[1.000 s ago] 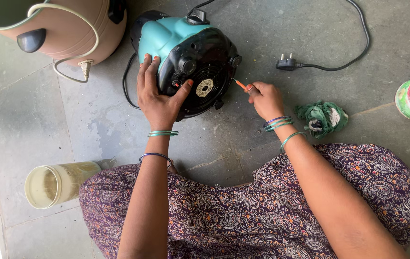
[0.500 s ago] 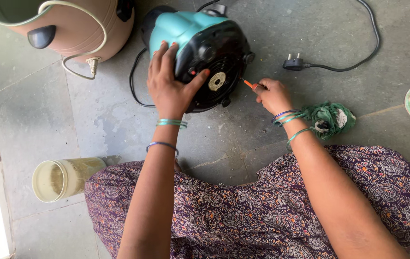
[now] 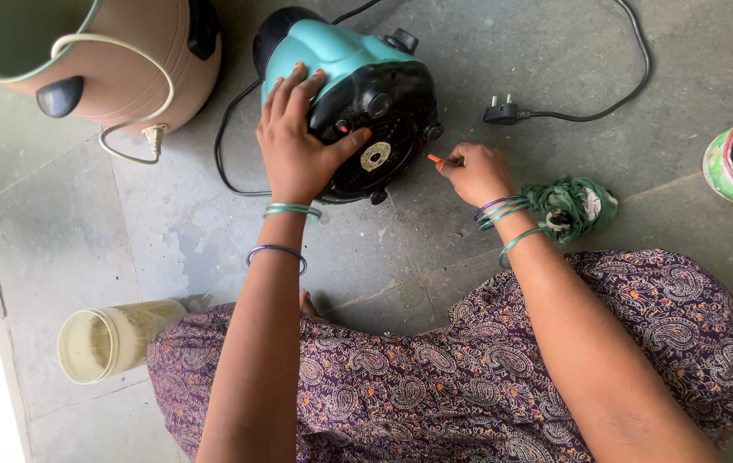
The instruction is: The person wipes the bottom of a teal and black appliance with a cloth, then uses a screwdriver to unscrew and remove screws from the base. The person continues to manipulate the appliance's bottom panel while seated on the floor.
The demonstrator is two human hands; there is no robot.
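Mixer-grinder base [image 3: 358, 94]: teal body, black underside, tipped on its side on the stone floor, underside facing the person, black cord trailing behind. Orange-handled tool [image 3: 433, 158]: thin, tip directed at the underside's right edge, mostly hidden in the grip.

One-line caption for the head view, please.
Left hand steadies a teal-and-black appliance tipped on the stone floor; right hand holds an orange-handled tool beside it.

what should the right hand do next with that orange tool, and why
Probably bring the orange-handled tool the short way left to the black underside of the teal mixer base. The left hand already presses that base down on its side, so the underside faces the right hand, whose tool tip points at it but looks apart from it.
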